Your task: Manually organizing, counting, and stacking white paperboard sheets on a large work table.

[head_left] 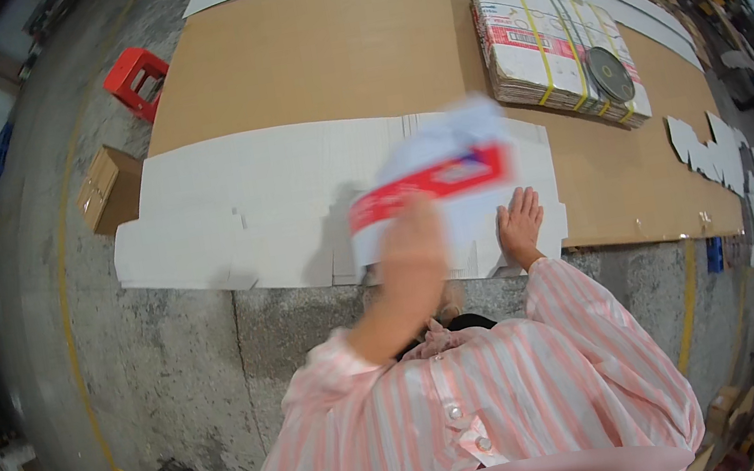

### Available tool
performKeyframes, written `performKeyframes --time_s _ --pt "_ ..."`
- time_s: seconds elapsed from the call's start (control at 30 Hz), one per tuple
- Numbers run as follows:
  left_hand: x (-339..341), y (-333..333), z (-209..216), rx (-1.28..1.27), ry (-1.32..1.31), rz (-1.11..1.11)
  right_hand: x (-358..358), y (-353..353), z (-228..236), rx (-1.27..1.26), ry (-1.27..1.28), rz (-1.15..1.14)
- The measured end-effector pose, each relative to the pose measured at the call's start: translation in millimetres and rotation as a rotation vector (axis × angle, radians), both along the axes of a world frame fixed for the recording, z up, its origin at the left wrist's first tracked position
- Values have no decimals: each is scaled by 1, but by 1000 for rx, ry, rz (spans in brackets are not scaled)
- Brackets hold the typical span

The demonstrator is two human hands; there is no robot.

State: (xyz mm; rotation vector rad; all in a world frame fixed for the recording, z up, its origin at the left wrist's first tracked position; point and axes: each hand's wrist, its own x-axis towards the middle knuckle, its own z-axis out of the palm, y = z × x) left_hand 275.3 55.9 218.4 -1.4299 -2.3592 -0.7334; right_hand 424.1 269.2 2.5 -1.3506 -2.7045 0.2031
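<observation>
**Left hand lifts carton blank; right hand flat on white sheets**

The left hand is raised above the near edge of the work area and grips a white carton blank with a red band. Both are motion-blurred, so the finger placement cannot be made out. The blank is held clear of the sheets beneath it, tilted, its red band running up toward the right.

The right hand lies open, fingers spread, palm down on the white sheets, just right of the lifted blank. It holds nothing.

The white sheets lie flat on a large brown cardboard sheet spread over the concrete floor. Farther right on the cardboard sits a strapped bundle of flat cartons, bound with yellow straps, with a dark round disc resting on top.

A red stool stands well apart at the far left. A small brown box sits on the floor beside the white sheets' left end. Loose white offcuts lie at the right.
</observation>
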Motion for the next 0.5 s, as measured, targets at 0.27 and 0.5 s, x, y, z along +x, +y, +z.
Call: performKeyframes --time_s 0.27,0.5 --pt "86 58 -53 -386 247 -14 16 25 -25 -3 -422 45" --pt "-55 -91 -4 774 -1364 186 8 19 -11 20 -35 -44"
